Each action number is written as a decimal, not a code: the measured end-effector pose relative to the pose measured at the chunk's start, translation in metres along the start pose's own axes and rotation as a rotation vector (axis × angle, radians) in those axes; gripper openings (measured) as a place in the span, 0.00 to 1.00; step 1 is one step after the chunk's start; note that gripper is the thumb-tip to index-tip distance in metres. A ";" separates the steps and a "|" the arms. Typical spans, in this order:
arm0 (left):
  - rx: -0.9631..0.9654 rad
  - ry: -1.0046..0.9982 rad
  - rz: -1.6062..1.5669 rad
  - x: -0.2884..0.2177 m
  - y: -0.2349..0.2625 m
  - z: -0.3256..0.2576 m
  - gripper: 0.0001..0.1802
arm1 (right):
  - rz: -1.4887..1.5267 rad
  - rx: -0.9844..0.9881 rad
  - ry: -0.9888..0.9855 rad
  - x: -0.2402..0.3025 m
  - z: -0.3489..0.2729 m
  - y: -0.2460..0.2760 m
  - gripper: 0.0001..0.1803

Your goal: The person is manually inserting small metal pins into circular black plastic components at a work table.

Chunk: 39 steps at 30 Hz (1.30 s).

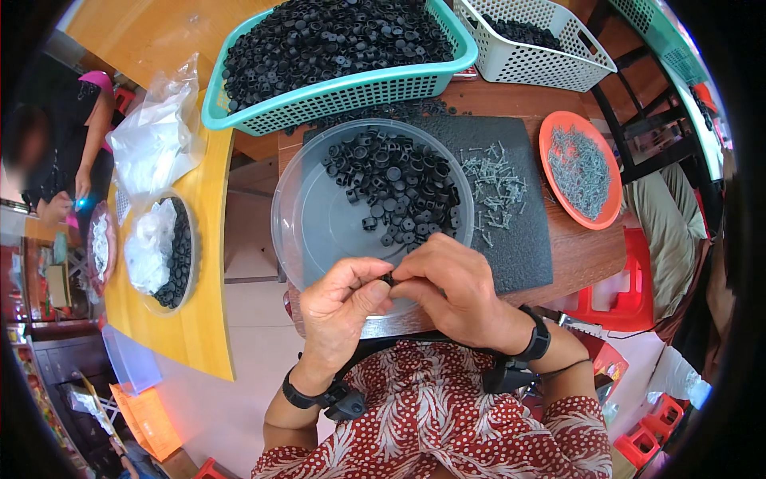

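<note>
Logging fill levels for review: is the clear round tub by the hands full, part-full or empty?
The tub is part-full: black pieces cover its far and right areas, while its left floor shows bare.

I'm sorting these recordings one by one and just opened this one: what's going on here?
A seated person pinches a small black part between the fingertips of the left hand and right hand, over the near side of a clear tub. More black pieces lie in the tub. To its right, what look like screws lie loose on a dark mat, with more on an orange plate. A heaped teal basket stands behind.
</note>
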<state>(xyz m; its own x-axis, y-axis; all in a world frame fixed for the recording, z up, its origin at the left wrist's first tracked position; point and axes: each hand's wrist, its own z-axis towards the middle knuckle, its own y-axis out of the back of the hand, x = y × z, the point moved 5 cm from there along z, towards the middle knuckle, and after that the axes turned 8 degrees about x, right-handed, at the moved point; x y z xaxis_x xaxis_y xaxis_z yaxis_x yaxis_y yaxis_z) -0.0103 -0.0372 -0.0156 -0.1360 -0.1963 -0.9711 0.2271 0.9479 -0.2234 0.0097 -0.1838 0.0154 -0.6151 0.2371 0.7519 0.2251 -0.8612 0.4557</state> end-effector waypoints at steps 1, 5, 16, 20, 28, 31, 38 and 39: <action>-0.015 -0.014 -0.004 -0.002 0.004 0.000 0.11 | 0.000 0.004 0.002 0.001 0.005 0.002 0.10; -0.158 -0.063 -0.073 -0.009 0.023 0.001 0.10 | -0.173 0.013 0.069 -0.009 0.035 0.009 0.10; -0.194 -0.114 -0.112 -0.011 0.033 -0.005 0.11 | -0.758 0.477 0.278 -0.034 0.057 -0.039 0.06; -0.191 -0.130 -0.125 -0.011 0.034 -0.004 0.11 | -0.634 0.366 0.287 -0.033 0.053 -0.033 0.08; -0.226 -0.171 -0.100 -0.016 0.024 0.002 0.12 | -0.236 0.241 0.090 -0.016 0.038 -0.015 0.15; -0.255 -0.217 -0.007 -0.018 0.020 0.004 0.11 | -0.143 0.236 0.016 -0.010 0.034 -0.014 0.16; -0.269 -0.262 0.286 -0.010 0.012 0.005 0.09 | -0.015 0.137 -0.080 -0.010 0.025 -0.018 0.17; -0.266 -0.261 0.286 -0.011 0.011 0.005 0.09 | -0.015 0.134 -0.082 -0.007 0.024 -0.017 0.17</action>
<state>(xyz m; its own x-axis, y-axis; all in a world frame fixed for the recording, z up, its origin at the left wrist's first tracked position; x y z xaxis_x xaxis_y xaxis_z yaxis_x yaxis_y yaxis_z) -0.0019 -0.0258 -0.0079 0.1507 0.0583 -0.9869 -0.0391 0.9978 0.0530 0.0281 -0.1600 0.0133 -0.5565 0.2903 0.7785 0.3188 -0.7906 0.5227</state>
